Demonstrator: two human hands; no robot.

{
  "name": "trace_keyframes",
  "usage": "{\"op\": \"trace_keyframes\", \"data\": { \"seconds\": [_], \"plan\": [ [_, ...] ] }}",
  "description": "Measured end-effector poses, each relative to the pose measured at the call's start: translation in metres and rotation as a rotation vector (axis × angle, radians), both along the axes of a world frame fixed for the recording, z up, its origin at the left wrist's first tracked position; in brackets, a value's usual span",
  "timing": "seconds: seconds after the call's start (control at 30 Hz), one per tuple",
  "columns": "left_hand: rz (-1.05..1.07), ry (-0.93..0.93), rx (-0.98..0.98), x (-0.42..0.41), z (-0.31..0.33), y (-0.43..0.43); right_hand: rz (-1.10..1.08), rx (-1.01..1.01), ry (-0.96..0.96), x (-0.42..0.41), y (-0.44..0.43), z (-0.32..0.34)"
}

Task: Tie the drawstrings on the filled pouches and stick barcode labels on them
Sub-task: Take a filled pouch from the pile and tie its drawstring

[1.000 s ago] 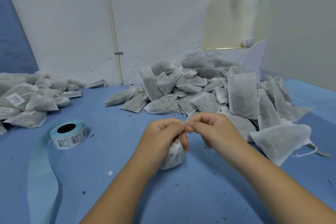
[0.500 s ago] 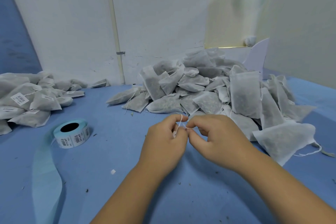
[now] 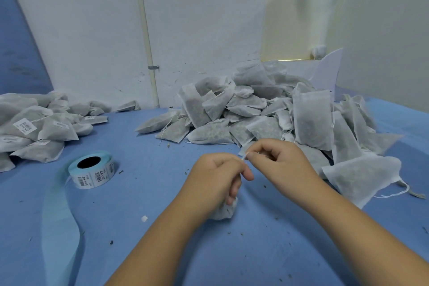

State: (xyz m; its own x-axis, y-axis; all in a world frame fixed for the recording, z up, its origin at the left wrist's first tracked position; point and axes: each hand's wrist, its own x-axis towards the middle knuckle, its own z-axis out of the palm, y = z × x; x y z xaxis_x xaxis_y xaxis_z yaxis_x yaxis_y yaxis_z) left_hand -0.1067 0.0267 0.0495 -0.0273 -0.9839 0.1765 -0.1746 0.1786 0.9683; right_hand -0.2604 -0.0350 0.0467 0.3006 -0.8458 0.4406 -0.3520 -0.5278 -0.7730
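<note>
Far left: labelled heap (image 3: 34, 127) on the bench (image 3: 148, 183). Near it, the roll (image 3: 92, 170), core hole up, with its bare strip (image 3: 60, 227) trailing toward me.

Centre: my left hand (image 3: 216, 176) is curled round the neck of the pouch (image 3: 226, 210). The pouch pokes out below my fist, white, gauzy and bunched; whether its bottom rests on the bench I cannot tell.

The drawstring (image 3: 243, 157) shows as a short white end up and to the right of my left fist. My right hand (image 3: 278, 162) pinches it between thumb and fingertip. The two hands are just beside each other, the right one slightly farther from me.

Judgement: knot in progress. The tightening pull should go up and to the right, away from my left fist, which anchors the neck. The roll is nearer my left hand.

Right: unlabelled heap (image 3: 267, 111), flat pouches with loose strings.
</note>
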Motion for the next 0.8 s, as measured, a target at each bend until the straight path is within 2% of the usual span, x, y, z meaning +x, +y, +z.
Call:
{"op": "trace_keyframes", "data": {
  "seconds": [0.13, 0.23, 0.3, 0.4, 0.5, 0.63, 0.8],
  "plan": [
    [-0.057, 0.219, -0.008, 0.009, 0.005, -0.001, -0.061, 0.049, 0.079, 0.001, -0.002, -0.003],
    [-0.072, 0.348, 0.024, 0.011, 0.004, -0.003, -0.111, -0.1, 0.235, 0.002, 0.001, -0.003],
    [-0.078, 0.377, 0.032, 0.012, 0.003, -0.005, -0.126, -0.195, 0.172, 0.005, 0.006, 0.001],
    [-0.086, 0.385, 0.035, 0.013, 0.002, -0.006, -0.081, -0.254, -0.031, 0.009, 0.018, 0.008],
    [-0.101, 0.363, 0.025, 0.013, 0.001, -0.006, 0.065, -0.164, -0.17, 0.013, 0.029, 0.012],
    [-0.12, 0.292, -0.014, 0.013, 0.001, -0.004, 0.22, -0.014, -0.189, 0.015, 0.032, 0.014],
    [-0.127, 0.228, -0.027, 0.011, 0.001, -0.003, 0.304, 0.109, -0.171, 0.011, 0.028, 0.017]
  ]
}}
